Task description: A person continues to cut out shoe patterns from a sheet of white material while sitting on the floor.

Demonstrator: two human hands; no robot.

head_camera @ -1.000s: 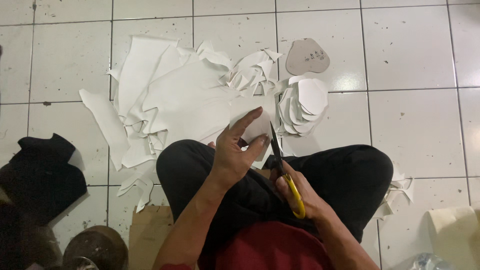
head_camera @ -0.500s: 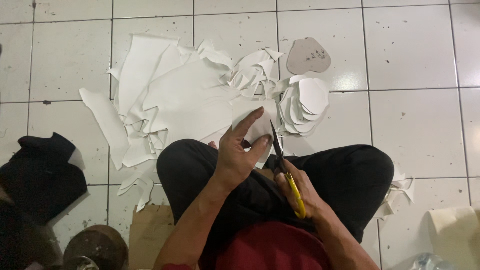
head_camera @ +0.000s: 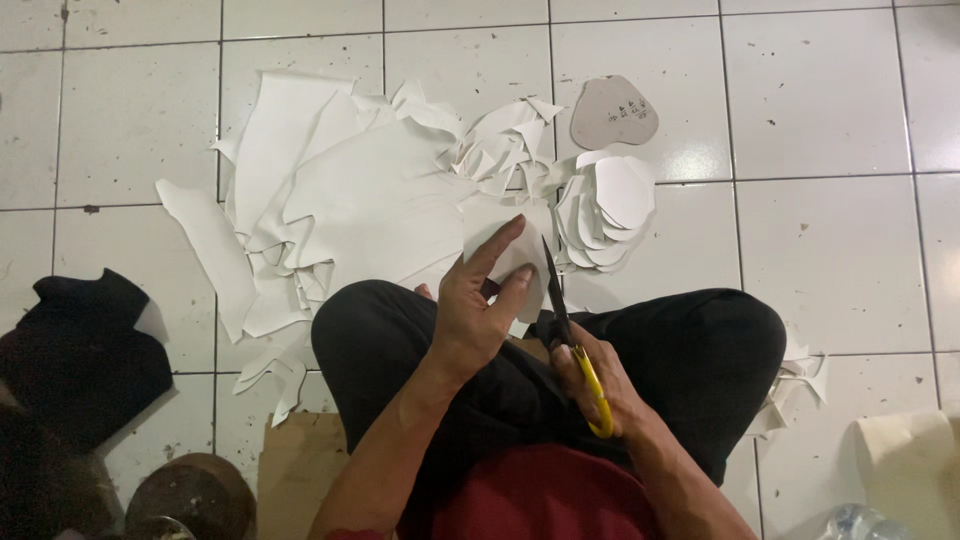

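Observation:
My left hand [head_camera: 480, 310] pinches a white sheet piece [head_camera: 500, 225] above my crossed black-trousered legs. My right hand [head_camera: 600, 385] grips yellow-handled scissors [head_camera: 565, 320], whose dark blades point up along the right edge of that piece. Just beyond the blades lies a stack of cut white rounded shapes [head_camera: 610, 210]. A grey-brown rounded template [head_camera: 612, 112] rests on the tile behind the stack.
A heap of large white offcuts [head_camera: 330, 200] spreads over the white tiled floor at the left. A black cloth bundle [head_camera: 80, 350] lies at far left. Brown cardboard [head_camera: 300, 470] sits by my left knee, small white scraps [head_camera: 800, 385] by my right knee, a cream roll [head_camera: 905, 460] at lower right.
The scissors have edged slightly up along the white piece. My left hand keeps its hold with hardly any shift.

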